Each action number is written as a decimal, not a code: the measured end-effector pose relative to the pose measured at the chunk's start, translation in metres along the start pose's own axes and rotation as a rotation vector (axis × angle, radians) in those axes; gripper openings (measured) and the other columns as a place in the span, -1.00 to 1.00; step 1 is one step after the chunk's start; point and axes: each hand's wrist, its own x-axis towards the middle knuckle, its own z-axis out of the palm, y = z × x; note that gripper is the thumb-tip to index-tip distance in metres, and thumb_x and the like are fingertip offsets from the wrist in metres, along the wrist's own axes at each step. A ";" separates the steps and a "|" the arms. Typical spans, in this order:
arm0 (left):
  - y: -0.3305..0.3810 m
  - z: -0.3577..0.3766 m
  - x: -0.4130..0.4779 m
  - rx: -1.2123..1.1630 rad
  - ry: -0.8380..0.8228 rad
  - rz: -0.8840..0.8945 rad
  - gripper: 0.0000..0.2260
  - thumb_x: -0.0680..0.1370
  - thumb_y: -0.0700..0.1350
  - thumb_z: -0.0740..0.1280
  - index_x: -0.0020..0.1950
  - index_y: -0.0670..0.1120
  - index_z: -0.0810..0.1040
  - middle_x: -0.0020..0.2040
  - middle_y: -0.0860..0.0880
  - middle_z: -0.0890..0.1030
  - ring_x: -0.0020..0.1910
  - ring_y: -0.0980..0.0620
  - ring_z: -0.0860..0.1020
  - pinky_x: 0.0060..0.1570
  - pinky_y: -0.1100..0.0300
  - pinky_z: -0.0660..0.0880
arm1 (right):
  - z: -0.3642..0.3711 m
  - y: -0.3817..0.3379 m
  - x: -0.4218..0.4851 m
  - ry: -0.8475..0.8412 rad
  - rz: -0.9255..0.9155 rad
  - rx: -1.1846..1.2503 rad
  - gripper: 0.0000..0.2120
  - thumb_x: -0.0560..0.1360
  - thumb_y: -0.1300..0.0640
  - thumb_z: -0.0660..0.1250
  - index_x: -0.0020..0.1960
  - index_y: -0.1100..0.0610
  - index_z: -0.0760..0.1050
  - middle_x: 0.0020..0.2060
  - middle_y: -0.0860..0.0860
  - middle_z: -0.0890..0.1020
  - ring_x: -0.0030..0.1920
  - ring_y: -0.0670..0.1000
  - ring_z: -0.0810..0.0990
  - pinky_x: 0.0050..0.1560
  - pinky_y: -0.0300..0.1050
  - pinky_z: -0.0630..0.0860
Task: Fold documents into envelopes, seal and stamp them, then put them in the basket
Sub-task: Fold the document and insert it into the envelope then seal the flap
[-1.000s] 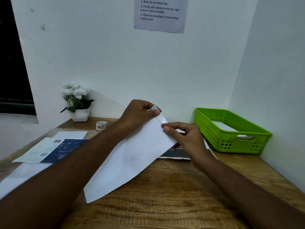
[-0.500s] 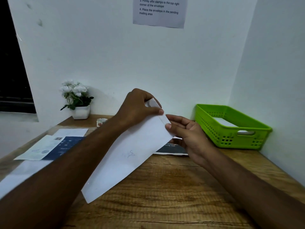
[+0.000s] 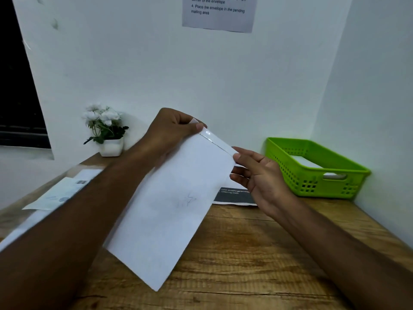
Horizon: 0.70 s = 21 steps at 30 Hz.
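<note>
Envelope hangs slantwise over the table, its far end raised higher than a second ago and its near corner low above the wood. Whether that corner touches the wood cannot be told. The left hand pinches the far left corner, thumb on the front and fingers curled behind. The right hand has changed most: a second ago its fingertips lay on top of the flap, and now it has turned palm-up, the thumb on the right corner and the fingers behind the paper, so it grasps the envelope too. The flap shows a shiny strip along the fold and does not look pressed flat, so sealing seems unfinished and the stamp is likely yet to come.

Beneath lies a dark printed sheet. More papers lie on the left of the table. The green basket stands near on the right, with something white inside. A small potted plant sits by the wall, and a notice hangs above.
</note>
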 end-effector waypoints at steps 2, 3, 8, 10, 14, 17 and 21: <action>-0.001 0.002 -0.002 -0.071 0.001 -0.037 -0.91 0.50 -0.23 0.40 -0.05 -0.17 0.69 -0.16 -0.13 0.71 -0.24 0.02 0.66 -0.20 0.20 0.59 | 0.002 0.001 0.001 0.026 0.028 -0.005 -0.92 0.51 0.25 0.38 -0.03 0.16 0.64 -0.22 0.04 0.69 -0.34 -0.02 0.64 -0.34 -0.21 0.58; 0.000 0.003 -0.002 -0.106 0.004 -0.057 -0.90 0.51 -0.23 0.39 -0.04 -0.19 0.69 -0.16 -0.15 0.70 -0.24 0.00 0.66 -0.20 0.19 0.59 | 0.003 0.000 0.001 0.028 0.053 -0.007 -0.94 0.51 0.23 0.38 -0.05 0.18 0.63 -0.22 0.05 0.68 -0.34 -0.01 0.64 -0.35 -0.21 0.58; 0.003 -0.006 0.000 -0.118 -0.056 -0.111 -0.89 0.47 -0.25 0.39 -0.07 -0.13 0.70 -0.21 -0.07 0.70 -0.28 0.03 0.65 -0.31 0.25 0.56 | 0.007 -0.012 0.009 0.064 0.042 -0.069 -0.95 0.51 0.23 0.38 -0.13 0.16 0.60 -0.33 0.00 0.66 -0.40 -0.03 0.60 -0.38 -0.20 0.55; 0.004 -0.014 0.000 -0.029 -0.109 -0.114 -0.89 0.45 -0.26 0.41 -0.09 -0.10 0.69 -0.23 -0.05 0.70 -0.29 0.04 0.65 -0.35 0.26 0.55 | 0.010 -0.028 0.014 0.073 0.039 -0.167 -0.94 0.49 0.23 0.38 -0.16 0.14 0.59 -0.35 -0.01 0.64 -0.42 -0.02 0.58 -0.41 -0.24 0.50; 0.000 -0.026 0.002 0.167 -0.270 -0.149 -0.89 0.44 -0.22 0.44 -0.06 -0.10 0.69 -0.11 -0.11 0.70 -0.16 0.03 0.64 -0.17 0.20 0.59 | 0.014 -0.068 0.029 -0.042 0.036 -0.630 -0.89 0.45 0.20 0.42 -0.08 0.25 0.64 -0.21 0.07 0.66 -0.32 0.03 0.60 -0.29 -0.19 0.51; -0.002 -0.024 0.000 0.197 -0.353 -0.124 -0.85 0.44 -0.19 0.46 0.00 -0.11 0.70 -0.07 -0.11 0.70 -0.11 0.01 0.65 -0.05 0.17 0.57 | 0.028 -0.088 0.031 -0.185 0.002 -0.945 -0.96 0.46 0.19 0.43 -0.15 0.14 0.65 -0.33 -0.06 0.63 -0.43 -0.07 0.55 -0.43 -0.28 0.46; -0.002 -0.016 -0.004 0.149 -0.371 -0.092 -0.87 0.43 -0.22 0.47 -0.03 -0.16 0.69 -0.13 -0.08 0.71 -0.21 0.08 0.65 -0.18 0.26 0.57 | 0.046 -0.087 0.029 -0.282 -0.135 -1.168 -0.94 0.44 0.17 0.44 -0.21 0.08 0.65 -0.39 -0.07 0.58 -0.45 -0.13 0.49 -0.44 -0.28 0.40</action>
